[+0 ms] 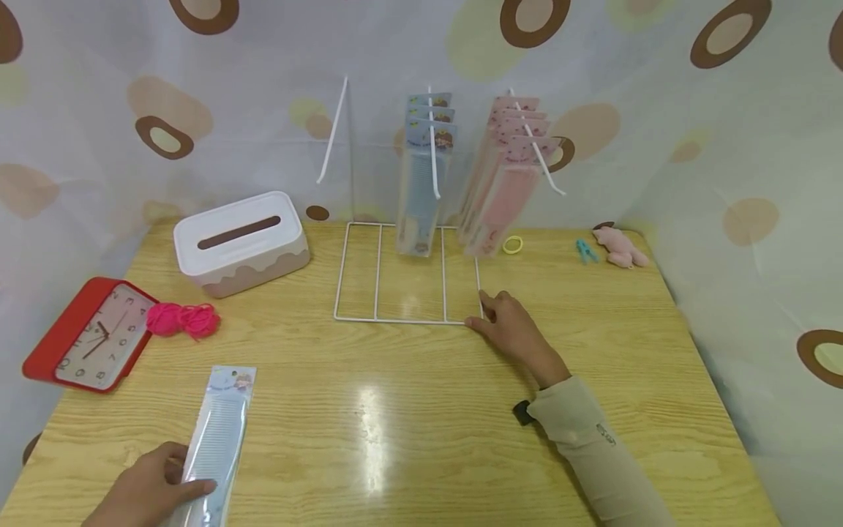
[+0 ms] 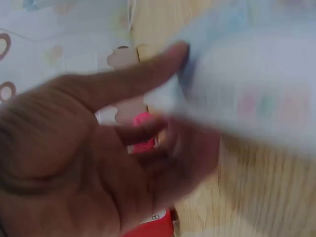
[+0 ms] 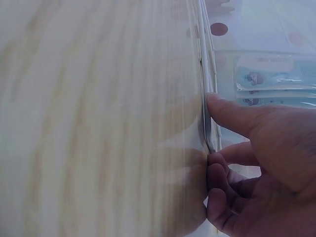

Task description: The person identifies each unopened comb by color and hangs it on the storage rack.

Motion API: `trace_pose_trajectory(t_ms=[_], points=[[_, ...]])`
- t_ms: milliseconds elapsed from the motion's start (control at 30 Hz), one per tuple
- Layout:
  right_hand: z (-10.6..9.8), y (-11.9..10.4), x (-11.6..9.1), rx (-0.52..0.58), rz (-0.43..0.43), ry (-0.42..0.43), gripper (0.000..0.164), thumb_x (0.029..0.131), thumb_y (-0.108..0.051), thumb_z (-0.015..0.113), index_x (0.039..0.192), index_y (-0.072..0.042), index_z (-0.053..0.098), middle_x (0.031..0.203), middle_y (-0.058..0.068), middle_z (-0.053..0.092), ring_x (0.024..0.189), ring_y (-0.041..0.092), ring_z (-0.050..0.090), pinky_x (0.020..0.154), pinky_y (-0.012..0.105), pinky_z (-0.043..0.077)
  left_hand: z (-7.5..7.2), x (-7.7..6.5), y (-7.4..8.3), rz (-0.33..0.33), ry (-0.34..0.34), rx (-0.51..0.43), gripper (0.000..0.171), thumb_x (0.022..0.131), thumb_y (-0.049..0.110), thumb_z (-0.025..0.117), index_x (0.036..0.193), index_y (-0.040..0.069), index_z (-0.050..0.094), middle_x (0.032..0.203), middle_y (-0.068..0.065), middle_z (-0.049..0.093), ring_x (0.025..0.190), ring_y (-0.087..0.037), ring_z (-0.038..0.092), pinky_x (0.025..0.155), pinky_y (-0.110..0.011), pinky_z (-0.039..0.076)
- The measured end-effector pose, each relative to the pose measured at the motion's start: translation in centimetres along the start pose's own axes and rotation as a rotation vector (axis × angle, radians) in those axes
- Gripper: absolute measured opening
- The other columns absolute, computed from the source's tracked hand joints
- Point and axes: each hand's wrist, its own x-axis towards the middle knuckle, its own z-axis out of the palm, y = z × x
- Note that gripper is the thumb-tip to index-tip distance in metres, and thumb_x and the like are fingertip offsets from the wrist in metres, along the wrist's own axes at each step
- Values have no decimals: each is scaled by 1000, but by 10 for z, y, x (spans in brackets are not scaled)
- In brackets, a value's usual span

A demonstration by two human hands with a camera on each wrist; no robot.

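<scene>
In the head view my left hand (image 1: 148,483) pinches a packaged light-blue comb (image 1: 217,439) between thumb and fingers, above the table's front left. The left wrist view shows the package (image 2: 256,74) blurred in that hand (image 2: 98,143). My right hand (image 1: 514,329) holds the front right corner of a white wire display rack (image 1: 408,321), thumb on the front bar and fingers at the side. Up close, the right hand's thumb (image 3: 229,113) touches the wire, other fingers curled by the corner. Packaged blue combs (image 1: 424,183) hang on the middle hook, pink combs (image 1: 510,190) on the right one.
On the left are a white tissue box (image 1: 257,267), a red clock (image 1: 72,322) and pink yarn (image 1: 181,320). A yellow ring (image 1: 512,244), a blue clip (image 1: 586,251) and a pink toy (image 1: 619,247) lie at the back right. Patterned cloth surrounds the table (image 1: 428,410).
</scene>
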Motion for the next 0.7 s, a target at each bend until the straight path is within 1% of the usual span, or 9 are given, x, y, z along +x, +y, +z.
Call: trace_pose_trajectory(t_ms=[67,100,133,200,300,400,500,600,700], points=[[0,1,-1,-5,1,3,73,97,-29,68,148,10,34,80,7,39,70,20,31,62,33,30,4,-2,10,96,-41,-66,63,82,32,82,117,-13,55,88,-4,63,81,-18,59,70,-35,54],[0,1,-1,-10,0,5,73,96,-29,68,148,10,34,80,7,39,70,20,32,63,33,30,5,-4,15,150,-73,-110,52,86,24,79,115,-12,57,88,-2,63,82,-18,60,70,-35,55],[1,1,-1,-12,0,7,73,96,-30,68,148,10,34,80,7,39,70,20,32,63,33,30,7,-6,23,183,-95,-153,43,88,18,77,114,-11,59,89,-1,63,83,-18,60,70,-34,56],[1,2,0,-22,-2,10,73,96,-30,68,147,11,35,80,7,39,70,20,32,62,32,30,9,-10,38,258,-127,-218,36,91,13,73,115,-11,59,90,-2,66,85,-18,63,70,-34,58],[0,2,1,-33,-5,12,73,96,-30,68,147,11,35,80,6,39,70,19,32,63,32,29,11,-9,64,389,-147,-302,36,93,14,71,118,-9,59,95,-6,71,88,-19,68,70,-33,59],[-2,2,2,-33,-4,9,72,96,-29,68,147,11,36,79,6,38,70,19,31,63,33,29,11,-8,97,556,-98,-363,36,94,18,71,117,-6,60,98,-8,72,89,-19,71,72,-29,59],[-2,1,2,-25,-2,12,72,96,-29,68,147,11,35,79,6,38,69,19,30,63,32,29,9,-8,138,708,-3,-424,30,93,18,72,112,-2,61,99,-9,73,91,-18,72,74,-28,59],[-1,1,1,-14,3,18,72,96,-28,69,147,11,36,78,6,38,69,19,30,62,32,28,7,-8,178,829,87,-477,22,92,14,73,106,2,62,98,-9,74,89,-19,73,74,-30,59],[1,1,1,5,9,17,72,95,-28,69,146,11,36,78,6,37,68,19,30,62,32,29,4,-7,213,934,126,-509,19,91,10,73,105,3,63,97,-9,75,87,-20,73,73,-32,60]])
